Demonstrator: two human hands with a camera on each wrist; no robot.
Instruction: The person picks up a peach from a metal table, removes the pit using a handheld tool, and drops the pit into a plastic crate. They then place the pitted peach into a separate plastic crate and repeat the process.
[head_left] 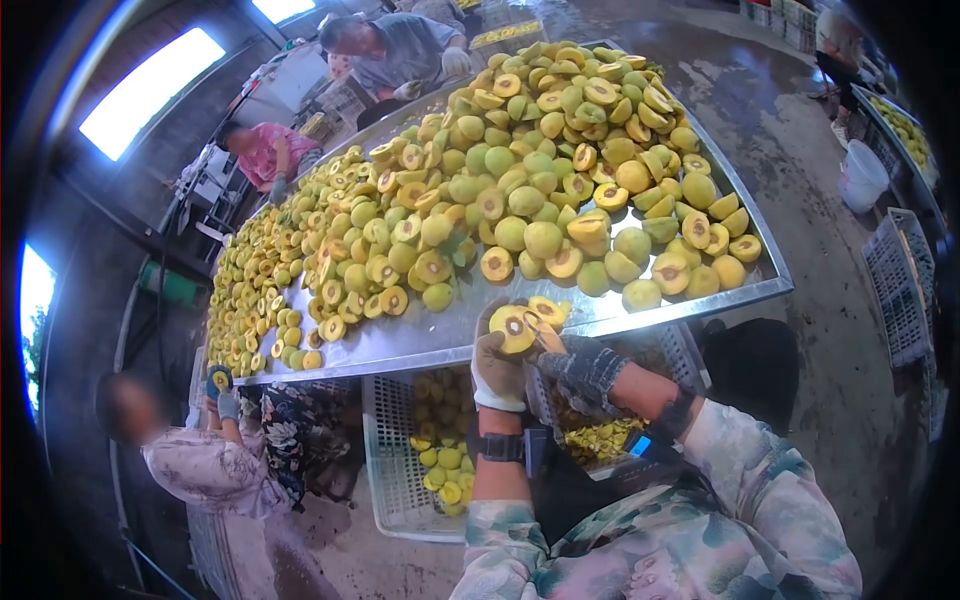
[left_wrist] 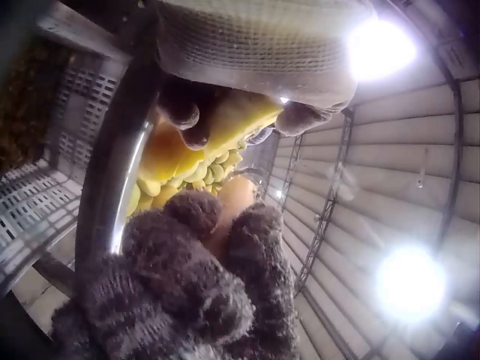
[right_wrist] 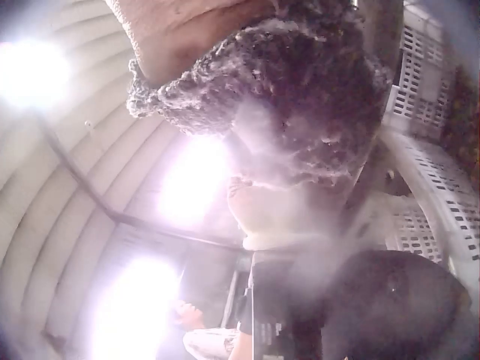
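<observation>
My left hand [head_left: 497, 372], in a white glove with a brown palm, grips a cut yellow peach half [head_left: 514, 330] with a brown centre, just over the near edge of the table. A second cut yellow piece [head_left: 548, 311] shows right beside it. My right hand [head_left: 583, 368], in a fuzzy dark grey glove, pinches a tan-handled tool [left_wrist: 234, 196] with a thin metal end, close to the peach. In the right wrist view the grey glove [right_wrist: 300, 97] hides the tool and fruit. A large heap of halved peaches [head_left: 540, 190] covers much of the metal table.
The metal table [head_left: 690, 308] has a raised rim. Below it stand a white crate [head_left: 385, 500] holding peach halves and another crate with yellow pieces [head_left: 600, 440]. Other people work at the left and far sides. A white bucket [head_left: 862, 178] and crates [head_left: 897, 290] stand right.
</observation>
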